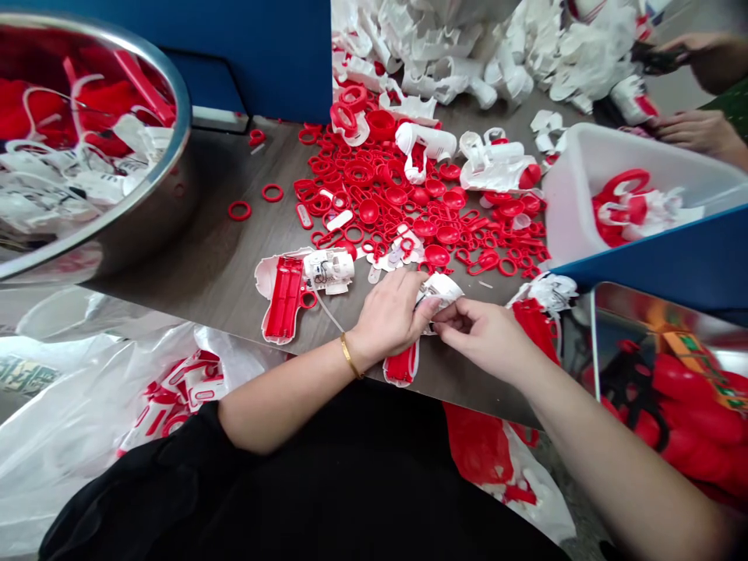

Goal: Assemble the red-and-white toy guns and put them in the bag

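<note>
At the table's front edge my left hand (393, 315) is wrapped over a red and white toy gun half (400, 366), its red grip pointing toward me. From the right, my right hand (482, 335) pinches at the white front part of the same piece, with fingertips bent against it; what exactly lies between them is hidden. A second opened toy gun half (287, 296) lies to the left of my left hand, showing its red battery compartment, wires and a white inner part. Beyond my hands spreads a pile of red rings and small cups (374, 183).
A steel bowl (185, 117) of parts stands at the left, a translucent bin (558, 202) at the right. White shells (449, 78) are heaped at the back. A plastic bag (75, 421) hangs front left, a tray (594, 343) sits right. Another person's hands work at the upper right.
</note>
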Tool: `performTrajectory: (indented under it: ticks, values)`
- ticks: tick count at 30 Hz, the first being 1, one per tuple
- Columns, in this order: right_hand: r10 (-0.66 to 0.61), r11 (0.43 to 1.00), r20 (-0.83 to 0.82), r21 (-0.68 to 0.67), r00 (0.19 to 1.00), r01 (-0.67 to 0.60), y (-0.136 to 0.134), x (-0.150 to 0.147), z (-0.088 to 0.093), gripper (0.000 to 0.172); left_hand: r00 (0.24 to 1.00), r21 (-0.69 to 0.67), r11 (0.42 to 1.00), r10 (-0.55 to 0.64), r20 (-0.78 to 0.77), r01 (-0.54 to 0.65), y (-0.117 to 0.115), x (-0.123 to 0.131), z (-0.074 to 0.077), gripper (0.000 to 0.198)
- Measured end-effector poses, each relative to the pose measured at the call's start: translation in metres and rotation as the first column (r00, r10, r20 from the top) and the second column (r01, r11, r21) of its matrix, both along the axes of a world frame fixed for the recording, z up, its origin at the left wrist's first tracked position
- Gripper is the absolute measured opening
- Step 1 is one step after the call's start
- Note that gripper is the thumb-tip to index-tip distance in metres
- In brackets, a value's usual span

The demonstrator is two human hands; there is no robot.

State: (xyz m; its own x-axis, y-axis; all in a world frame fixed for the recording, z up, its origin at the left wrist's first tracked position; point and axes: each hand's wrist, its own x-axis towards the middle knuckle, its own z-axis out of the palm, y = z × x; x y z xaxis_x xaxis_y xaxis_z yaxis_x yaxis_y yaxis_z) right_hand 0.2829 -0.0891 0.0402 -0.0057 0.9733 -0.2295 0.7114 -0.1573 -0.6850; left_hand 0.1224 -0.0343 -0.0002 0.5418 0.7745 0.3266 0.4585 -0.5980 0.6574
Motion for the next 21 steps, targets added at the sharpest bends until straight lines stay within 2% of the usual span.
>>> performTrajectory:
  ticks: [3,5,6,8,11,13,14,15,17,18,19,20,21]
  values:
    - [-0.011,0.979,0.162,0.202,0.987,-0.022,-0.010,-0.012,-0.001,0.009,1.000,0.015,1.000,0.006,0.025,-0.006,0.001,-0.001,-0.002,0.050]
    - [-0.040,0.981,0.135,0.192,0.990,0.014,-0.013,-0.014,-0.002,0.011,1.000,0.014,1.000,0.008,0.030,-0.008,0.001,-0.001,-0.003,0.050]
    - [-0.068,0.991,0.072,0.121,0.995,0.059,-0.012,-0.012,-0.003,0.011,1.000,0.013,1.000,0.006,0.028,-0.007,0.001,-0.001,-0.003,0.050]
    - [-0.136,0.986,-0.108,-0.115,0.985,0.124,-0.006,-0.004,-0.005,0.014,1.000,0.015,1.000,-0.001,0.022,0.000,0.001,-0.001,-0.003,0.050]
    - [-0.218,0.908,-0.305,-0.412,0.927,0.078,0.010,0.010,-0.006,0.023,1.000,0.036,0.999,-0.015,-0.006,0.015,0.001,-0.002,-0.003,0.048]
    - [-0.202,0.877,-0.295,-0.479,0.934,0.038,0.017,0.015,-0.005,0.030,0.998,0.073,0.997,-0.023,-0.050,0.026,0.002,-0.003,0.000,0.046]
    - [-0.178,0.886,-0.239,-0.460,0.954,0.050,0.017,0.015,-0.004,0.033,0.996,0.093,0.995,-0.033,-0.078,0.040,0.003,-0.004,0.002,0.044]
    - [-0.157,0.920,-0.164,-0.383,0.974,0.084,0.015,0.015,-0.003,0.037,0.993,0.110,0.992,-0.049,-0.111,0.062,0.003,-0.005,0.005,0.044]
    - [-0.121,0.991,0.019,-0.056,0.992,0.122,0.008,0.014,-0.001,0.050,0.978,0.126,0.984,-0.106,-0.183,0.130,0.002,-0.007,0.013,0.049]
    - [-0.090,0.988,0.109,0.139,0.990,0.074,0.003,0.013,0.000,0.059,0.968,0.123,0.978,-0.139,-0.210,0.167,0.001,-0.009,0.017,0.056]
    - [-0.040,0.955,0.190,0.298,0.981,-0.018,-0.002,0.013,0.000,0.065,0.960,0.117,0.974,-0.166,-0.225,0.195,-0.001,-0.011,0.020,0.063]
    - [0.025,0.908,0.261,0.398,0.965,-0.131,-0.006,0.013,0.000,0.067,0.957,0.111,0.972,-0.179,-0.227,0.208,-0.004,-0.013,0.023,0.069]
    - [0.088,0.867,0.323,0.442,0.942,-0.232,-0.010,0.013,-0.001,0.064,0.960,0.099,0.975,-0.175,-0.218,0.200,-0.008,-0.015,0.025,0.073]
